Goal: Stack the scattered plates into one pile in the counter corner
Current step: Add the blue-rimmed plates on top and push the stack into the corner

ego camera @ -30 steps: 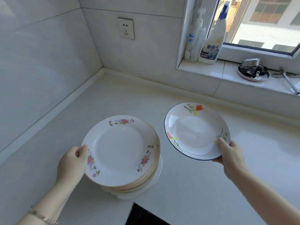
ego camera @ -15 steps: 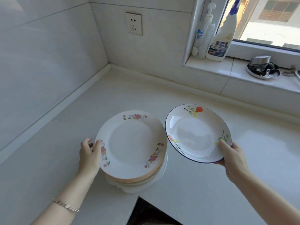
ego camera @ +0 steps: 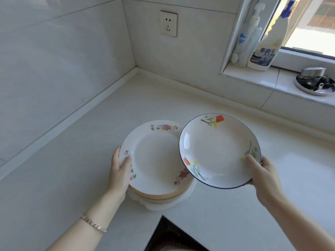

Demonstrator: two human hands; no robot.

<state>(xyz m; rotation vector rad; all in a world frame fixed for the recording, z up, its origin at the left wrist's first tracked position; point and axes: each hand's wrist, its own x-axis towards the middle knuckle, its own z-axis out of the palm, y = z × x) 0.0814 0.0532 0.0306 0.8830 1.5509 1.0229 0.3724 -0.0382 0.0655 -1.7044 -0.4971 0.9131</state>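
A pile of plates (ego camera: 154, 160) stands on the white counter (ego camera: 72, 169), near its front edge. Its top plate is white with pink flower sprigs on the rim. My left hand (ego camera: 120, 171) grips the pile's left rim, thumb on top. A blue-rimmed plate (ego camera: 217, 151) with red and green flowers is held in the air, tilted, and its left edge overlaps the pile's right side. My right hand (ego camera: 262, 171) holds this plate at its right rim. The counter corner (ego camera: 136, 69) lies behind the pile.
On the window sill (ego camera: 262, 82) at the right stand a pump bottle (ego camera: 248, 38) and a spray bottle (ego camera: 268, 48). Further right sits a metal dish (ego camera: 314, 84) of small items. A wall socket (ego camera: 168, 24) is above the corner. A dark gap (ego camera: 174, 234) opens in the counter's front edge.
The blue-rimmed plate has moved left and now overlaps the pile's right side. My left hand has kept hold of the pile's left rim.
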